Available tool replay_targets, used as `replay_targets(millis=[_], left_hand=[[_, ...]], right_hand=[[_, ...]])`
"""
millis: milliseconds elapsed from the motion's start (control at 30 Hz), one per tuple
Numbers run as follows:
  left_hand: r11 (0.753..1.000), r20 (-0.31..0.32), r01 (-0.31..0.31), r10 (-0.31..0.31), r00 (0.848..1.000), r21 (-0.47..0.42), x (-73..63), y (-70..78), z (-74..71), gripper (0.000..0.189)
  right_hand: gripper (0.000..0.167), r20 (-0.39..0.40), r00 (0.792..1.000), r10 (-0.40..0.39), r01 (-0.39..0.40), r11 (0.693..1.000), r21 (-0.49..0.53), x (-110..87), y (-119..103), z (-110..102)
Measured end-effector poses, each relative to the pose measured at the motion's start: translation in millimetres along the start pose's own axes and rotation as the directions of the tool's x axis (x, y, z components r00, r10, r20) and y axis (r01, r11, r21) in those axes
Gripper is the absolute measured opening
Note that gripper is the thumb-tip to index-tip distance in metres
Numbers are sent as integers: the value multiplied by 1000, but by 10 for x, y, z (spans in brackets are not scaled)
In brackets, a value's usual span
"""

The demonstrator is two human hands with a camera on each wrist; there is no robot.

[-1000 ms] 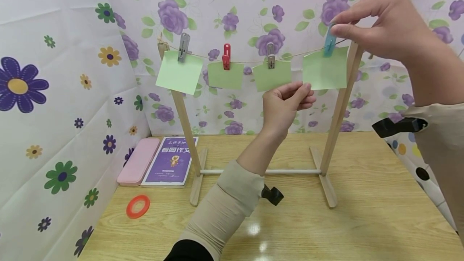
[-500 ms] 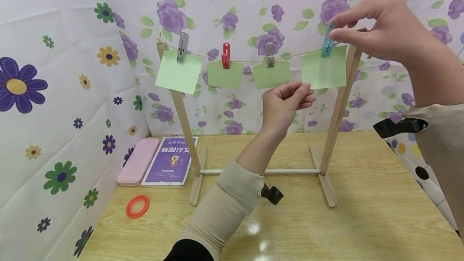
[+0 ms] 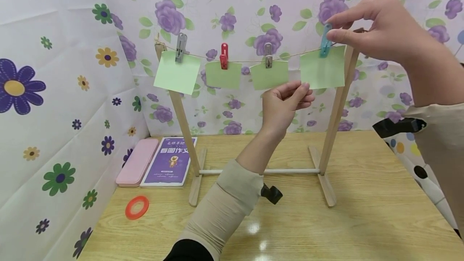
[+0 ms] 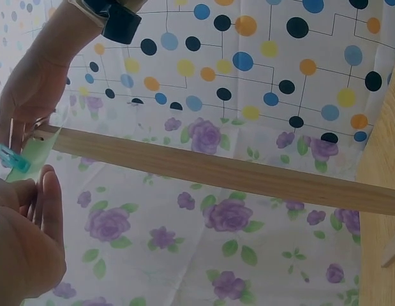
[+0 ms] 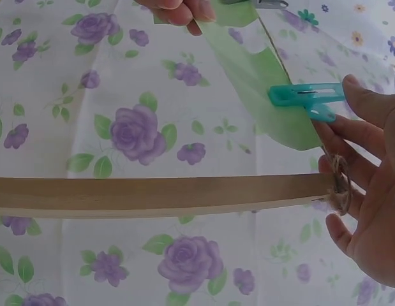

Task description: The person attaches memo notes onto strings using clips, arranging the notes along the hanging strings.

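Note:
My right hand (image 3: 384,31) pinches the upper end of a blue clothespin (image 3: 325,42) between thumb and forefinger. The lower end of that clothespin sits over the top edge of a green paper sheet (image 3: 319,69), at the string. Below, my left hand (image 3: 280,108) pinches the sheet's lower left corner between thumb and fingers. In the right wrist view, the clothespin (image 5: 305,95) lies across the sheet (image 5: 261,76), which bends between both hands. Three more green sheets hang along the string, under a grey clothespin (image 3: 180,47), a red clothespin (image 3: 224,56) and another grey clothespin (image 3: 268,55).
The string runs between two wooden posts, the left post (image 3: 183,128) and the right post (image 3: 337,112), joined low by a white rod (image 3: 290,170). On the table (image 3: 369,212) lie a purple book (image 3: 168,164), a pink case (image 3: 138,162) and a red ring (image 3: 137,207).
The blue clothespin has tilted a little, and my right hand has shifted slightly left and down with it. My left hand keeps its hold on the sheet's corner.

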State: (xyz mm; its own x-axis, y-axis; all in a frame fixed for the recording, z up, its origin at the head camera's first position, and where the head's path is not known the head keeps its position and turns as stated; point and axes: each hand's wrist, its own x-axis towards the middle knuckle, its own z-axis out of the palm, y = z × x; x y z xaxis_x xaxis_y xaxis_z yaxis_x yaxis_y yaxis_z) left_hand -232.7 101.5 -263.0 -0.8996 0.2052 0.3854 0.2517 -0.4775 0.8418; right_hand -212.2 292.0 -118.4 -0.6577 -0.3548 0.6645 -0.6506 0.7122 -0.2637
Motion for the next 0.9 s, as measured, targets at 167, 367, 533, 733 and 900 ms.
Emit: replay_targets(millis=[167, 367, 533, 733, 900], left_hand=[[1000, 8, 21, -21, 1000, 11, 2, -6, -16, 19], [1000, 7, 16, -16, 1000, 16, -3, -21, -14, 19], [1000, 18, 12, -12, 1000, 22, -5, -24, -8, 20], [999, 46, 6, -7, 999, 33, -8, -36, -19, 20], [998, 69, 19, -23, 997, 61, -31, -70, -49, 19]], right_hand=[[28, -32, 999, -16, 17, 1000, 6, -4, 27, 38], [32, -174, 985, 7, 7, 997, 80, -28, 64, 80], [31, -283, 957, 62, -35, 995, 98, -60, 84, 93], [30, -332, 938, 96, -44, 986, 160, -153, 129, 148], [29, -346, 926, 153, -48, 955, 293, -309, 295, 203]])
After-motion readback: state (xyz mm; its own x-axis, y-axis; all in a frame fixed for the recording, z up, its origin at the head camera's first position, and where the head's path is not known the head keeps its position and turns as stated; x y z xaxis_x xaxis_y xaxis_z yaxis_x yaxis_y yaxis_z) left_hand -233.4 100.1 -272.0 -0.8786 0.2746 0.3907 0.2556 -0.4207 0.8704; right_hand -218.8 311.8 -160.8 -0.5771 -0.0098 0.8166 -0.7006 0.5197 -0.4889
